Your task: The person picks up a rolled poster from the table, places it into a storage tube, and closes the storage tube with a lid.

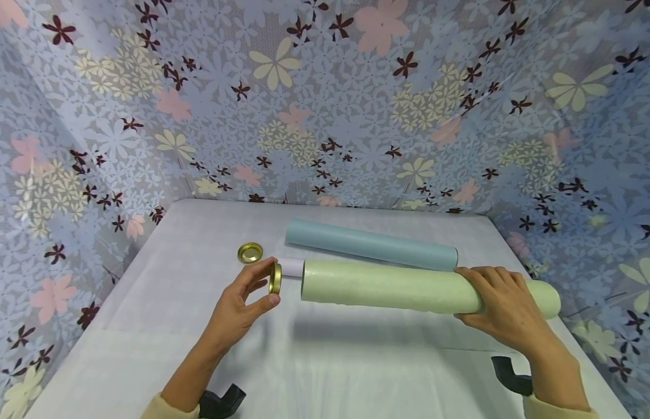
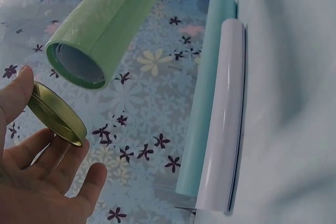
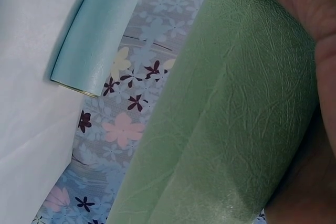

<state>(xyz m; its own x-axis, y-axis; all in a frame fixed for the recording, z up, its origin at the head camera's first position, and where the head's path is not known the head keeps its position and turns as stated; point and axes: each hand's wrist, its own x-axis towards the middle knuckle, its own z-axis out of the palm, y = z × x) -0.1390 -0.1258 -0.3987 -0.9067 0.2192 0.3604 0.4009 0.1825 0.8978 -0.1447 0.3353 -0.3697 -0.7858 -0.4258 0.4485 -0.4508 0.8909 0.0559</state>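
My left hand pinches a gold metal lid between thumb and fingertips, held on edge. Just right of it is the open end of a pale green tube, with a small gap between lid and rim. The left wrist view shows the tube's hollow mouth facing the lid. My right hand grips the green tube near its other end, holding it above the table. In the right wrist view the tube's wrinkled green wrapping fills much of the picture, with the thumb over it.
A light blue tube lies across the back of the white-covered table. A white tube lies alongside it, mostly hidden by the green one in the head view. Another gold lid rests at the back left. Flowered curtains enclose the table.
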